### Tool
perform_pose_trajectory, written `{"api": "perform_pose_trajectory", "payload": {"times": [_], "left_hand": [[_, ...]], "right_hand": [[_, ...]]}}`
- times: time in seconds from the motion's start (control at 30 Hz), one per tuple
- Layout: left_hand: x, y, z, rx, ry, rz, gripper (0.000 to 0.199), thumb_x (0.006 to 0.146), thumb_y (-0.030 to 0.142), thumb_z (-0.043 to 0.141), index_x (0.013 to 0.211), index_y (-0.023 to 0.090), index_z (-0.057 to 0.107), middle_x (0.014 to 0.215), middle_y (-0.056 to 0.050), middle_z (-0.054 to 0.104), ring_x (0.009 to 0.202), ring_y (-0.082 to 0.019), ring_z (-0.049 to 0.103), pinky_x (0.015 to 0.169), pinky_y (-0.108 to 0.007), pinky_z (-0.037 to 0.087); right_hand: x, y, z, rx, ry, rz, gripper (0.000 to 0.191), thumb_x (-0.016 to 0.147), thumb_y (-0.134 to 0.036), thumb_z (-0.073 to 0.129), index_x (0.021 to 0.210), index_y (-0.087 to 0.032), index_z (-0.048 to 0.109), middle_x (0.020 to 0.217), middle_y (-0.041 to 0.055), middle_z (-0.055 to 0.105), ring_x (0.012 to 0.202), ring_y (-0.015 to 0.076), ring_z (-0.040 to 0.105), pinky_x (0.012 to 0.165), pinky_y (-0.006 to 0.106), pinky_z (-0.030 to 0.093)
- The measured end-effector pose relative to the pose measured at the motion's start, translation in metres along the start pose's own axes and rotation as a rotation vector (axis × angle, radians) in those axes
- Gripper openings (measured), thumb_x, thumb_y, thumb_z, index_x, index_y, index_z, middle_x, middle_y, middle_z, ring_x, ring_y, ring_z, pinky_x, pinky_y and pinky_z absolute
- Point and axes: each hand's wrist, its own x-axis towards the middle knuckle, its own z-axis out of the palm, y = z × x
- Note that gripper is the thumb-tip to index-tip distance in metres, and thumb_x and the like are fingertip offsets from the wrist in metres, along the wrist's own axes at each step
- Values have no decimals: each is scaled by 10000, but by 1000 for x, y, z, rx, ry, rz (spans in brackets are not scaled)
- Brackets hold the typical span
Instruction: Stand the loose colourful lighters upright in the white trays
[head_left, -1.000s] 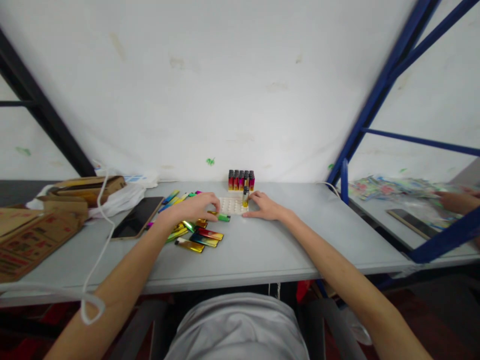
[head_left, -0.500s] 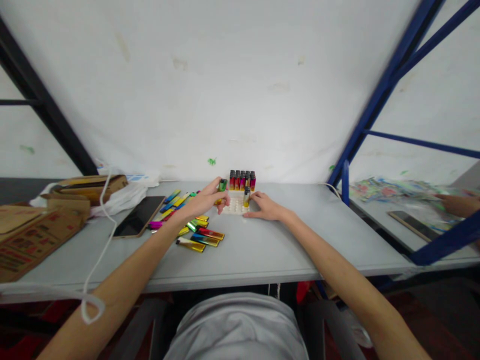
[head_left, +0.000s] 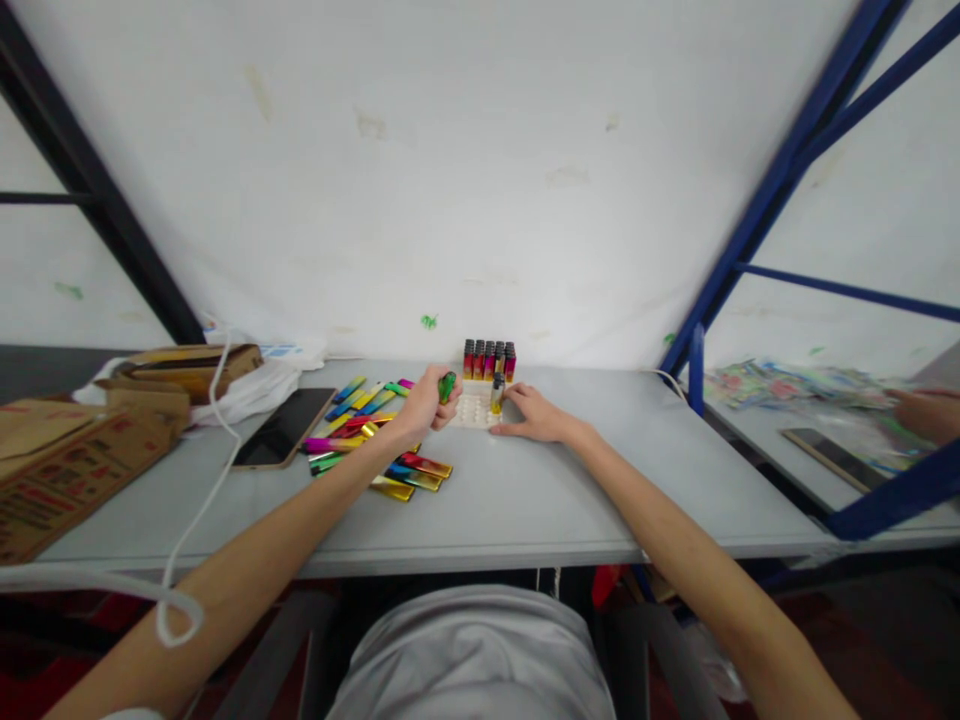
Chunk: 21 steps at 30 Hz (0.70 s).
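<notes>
My left hand (head_left: pixel 429 405) is closed round a green lighter (head_left: pixel 447 387), held tilted above the left side of a white tray (head_left: pixel 472 410) with rows of round holes. My right hand (head_left: pixel 534 414) lies at the tray's right edge, thumb and fingers apart. Close to its fingertips stands a lighter (head_left: pixel 497 393) with a gold lower part and dark top, upright in the tray; whether they touch it I cannot tell. At the tray's back, several red and purple lighters (head_left: pixel 489 361) stand upright in rows. Loose shiny lighters (head_left: pixel 352 425) in several colours lie in a heap to the left.
A phone (head_left: pixel 285 428) lies left of the heap, beside cardboard boxes (head_left: pixel 82 465) and white plastic. A white cable (head_left: pixel 214 490) hangs at the left front. Blue frame posts (head_left: pixel 750 220) rise on the right. Beyond them are another phone (head_left: pixel 832 458) and another person's hand (head_left: pixel 928 412).
My left hand has turned, tipping the green lighter from upright to a slant with its end toward me. My right hand has stayed by the tray. The view has shifted slightly.
</notes>
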Motion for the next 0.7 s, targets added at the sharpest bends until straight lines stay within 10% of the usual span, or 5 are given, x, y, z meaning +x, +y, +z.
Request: {"api": "perform_pose_trajectory", "payload": {"times": [0.7], "left_hand": [[9,-16,-6,207,52,84,290,883,476,380,717,239,404,428,96,234,336,-85,180,370,-177,125]], "right_hand": [[2,2,1,2,2,-14,688,836,-631,741,1285,-129,601,1264,188,598,1195,333,572,1056,493,459]]}}
